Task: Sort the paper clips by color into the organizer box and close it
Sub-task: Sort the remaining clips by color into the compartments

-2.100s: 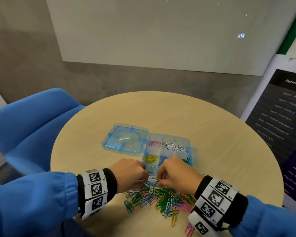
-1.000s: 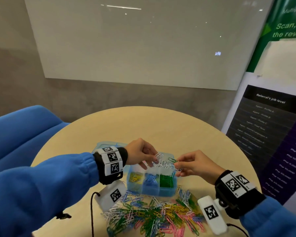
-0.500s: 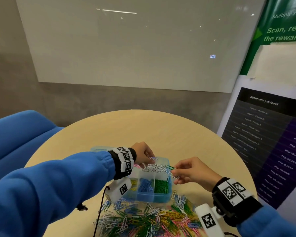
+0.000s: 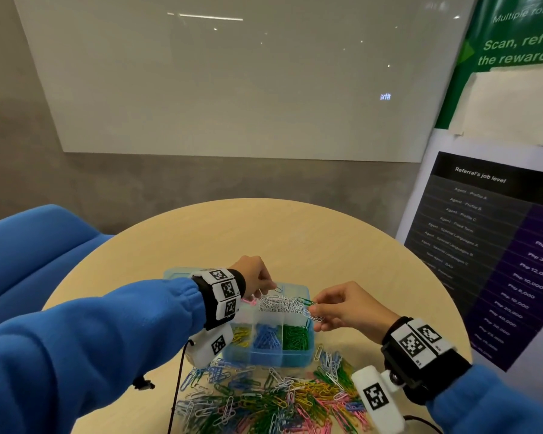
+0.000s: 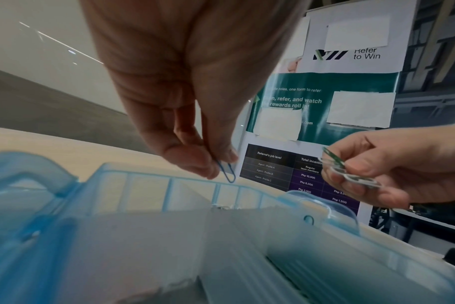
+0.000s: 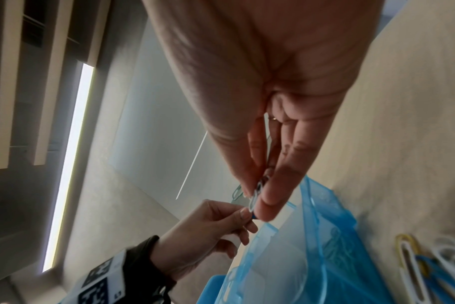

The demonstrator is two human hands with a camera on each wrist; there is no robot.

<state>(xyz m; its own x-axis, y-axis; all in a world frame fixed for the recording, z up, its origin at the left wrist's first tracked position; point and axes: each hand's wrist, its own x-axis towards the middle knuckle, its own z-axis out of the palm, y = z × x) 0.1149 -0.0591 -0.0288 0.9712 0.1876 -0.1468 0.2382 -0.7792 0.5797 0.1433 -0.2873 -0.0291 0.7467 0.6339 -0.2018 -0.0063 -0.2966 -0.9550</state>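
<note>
The blue organizer box (image 4: 265, 357) stands open on the round table (image 4: 295, 242), with yellow, blue, green, white and pink clips sorted in its compartments. My left hand (image 4: 265, 285) hovers over the box's far side and pinches a single blue paper clip (image 5: 227, 171). My right hand (image 4: 318, 308) is just right of the box and pinches a small bunch of white and green paper clips (image 5: 347, 171). A mixed pile of loose clips (image 4: 273, 399) lies in front of the box. The lid (image 4: 176, 272) lies open to the left, mostly hidden by my left wrist.
A blue chair (image 4: 32, 252) stands left of the table. A standing poster (image 4: 496, 245) rises close to the table's right edge. A whiteboard (image 4: 232, 76) hangs on the wall behind. Bare tabletop lies beyond the box.
Both hands have left the pile and risen over the box. The left hand now holds one blue clip, pulled apart from the bunch in the right hand.
</note>
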